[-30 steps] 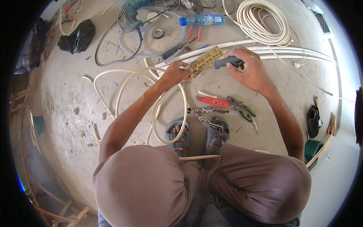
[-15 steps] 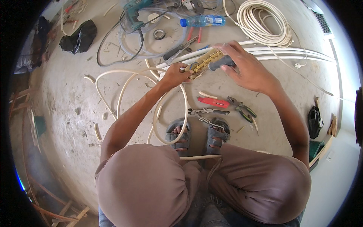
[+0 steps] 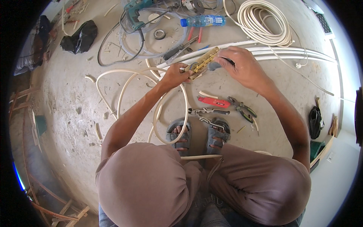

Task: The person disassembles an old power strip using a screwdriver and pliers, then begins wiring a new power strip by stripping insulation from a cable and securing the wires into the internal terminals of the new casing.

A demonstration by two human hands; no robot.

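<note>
My left hand [image 3: 174,76] is closed on the near end of a long, narrow socket strip with its back off [image 3: 204,63], which shows yellow brass-coloured metal inside. A white cable [image 3: 155,113] loops up from between my feet toward the left fingers; the exact place where it joins is hidden. My right hand [image 3: 245,67] is wrapped around a screwdriver with a dark grey handle [image 3: 214,66], held against the right side of the strip. Its shaft and tip are too small to make out.
By my sandals lie a red utility knife [image 3: 213,101], green-and-black pliers [image 3: 242,109] and a wire stripper [image 3: 208,111]. Beyond the hands are another screwdriver [image 3: 173,52], white conduits [image 3: 280,53], a water bottle [image 3: 203,20], a cable coil [image 3: 261,22] and a teal power tool [image 3: 133,14].
My right fingers have curled more tightly round the screwdriver handle, and the hand has dipped and shifted slightly left. The left hand stays put with the strip.
</note>
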